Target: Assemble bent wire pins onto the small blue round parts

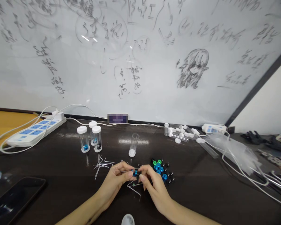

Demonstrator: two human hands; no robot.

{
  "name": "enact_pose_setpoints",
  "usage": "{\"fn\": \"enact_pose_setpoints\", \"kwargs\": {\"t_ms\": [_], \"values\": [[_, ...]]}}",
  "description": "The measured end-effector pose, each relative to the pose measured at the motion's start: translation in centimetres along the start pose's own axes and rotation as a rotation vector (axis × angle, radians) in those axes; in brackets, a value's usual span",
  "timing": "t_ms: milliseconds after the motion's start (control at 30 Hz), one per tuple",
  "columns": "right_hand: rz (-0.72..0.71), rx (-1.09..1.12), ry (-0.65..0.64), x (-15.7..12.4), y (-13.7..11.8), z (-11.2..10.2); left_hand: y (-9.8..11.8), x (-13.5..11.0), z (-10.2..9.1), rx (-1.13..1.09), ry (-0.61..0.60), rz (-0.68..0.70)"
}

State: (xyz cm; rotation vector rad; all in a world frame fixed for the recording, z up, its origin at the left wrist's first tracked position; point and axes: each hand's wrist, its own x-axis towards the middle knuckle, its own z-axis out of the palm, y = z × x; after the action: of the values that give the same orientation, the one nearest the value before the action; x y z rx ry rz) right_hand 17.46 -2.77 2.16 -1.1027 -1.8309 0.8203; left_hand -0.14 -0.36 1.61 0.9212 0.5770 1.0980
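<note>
Fingertips of my left hand (115, 179) pinch a small shiny blue ring-like part (135, 172); a thin metal rod lies along these fingers. My right hand (153, 182) is closed in a pinch right beside the blue part, and what it grips is mostly hidden by the fingers. Below the hands lie a few bent hex keys (134, 189), and more hex keys (103, 164) are heaped left of my left hand. Right of my right hand is a cluster of blue parts (158, 168), green parts (157, 162) and black screws (170, 180).
Behind the hands stands a clear tube (134, 143). Capped tubes (83, 140) holding small parts stand left. A white cap (128, 219) lies at the front edge, a phone (16, 200) at left. Loose tubes and caps (181, 134), cables and a plastic bag (234, 153) lie right.
</note>
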Motion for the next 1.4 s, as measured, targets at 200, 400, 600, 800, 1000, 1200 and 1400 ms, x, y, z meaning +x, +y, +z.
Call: {"fn": "enact_pose_setpoints", "kwargs": {"t_ms": [200, 400, 600, 800, 1000, 1200, 1400], "values": [[0.015, 0.01, -0.007, 0.03, 0.45, 0.06, -0.16, 0.18, -0.18, -0.006, 0.002, -0.016], [0.014, 0.025, -0.016, -0.08, 0.49, 0.03, -0.26, 0.14, -0.22, -0.006, -0.001, -0.011], [-0.032, -0.015, 0.084, -0.18, 0.64, 0.07, -0.17, 0.23, -0.29, -0.019, 0.032, -0.013], [-0.011, -0.027, 0.047, -0.12, 0.83, 0.02, -0.29, 0.33, -0.38, -0.021, 0.01, -0.027], [0.006, -0.005, -0.011, -0.05, 0.58, -0.04, -0.21, 0.18, -0.03, -0.005, 0.03, -0.033], [0.001, -0.014, -0.039, -0.06, 0.87, 0.05, -0.66, 0.28, -0.4, -0.011, -0.022, -0.031], [0.01, -0.024, -0.057, 0.02, 0.88, -0.02, -0.39, 0.17, -0.41, 0.002, -0.044, -0.03]]}}
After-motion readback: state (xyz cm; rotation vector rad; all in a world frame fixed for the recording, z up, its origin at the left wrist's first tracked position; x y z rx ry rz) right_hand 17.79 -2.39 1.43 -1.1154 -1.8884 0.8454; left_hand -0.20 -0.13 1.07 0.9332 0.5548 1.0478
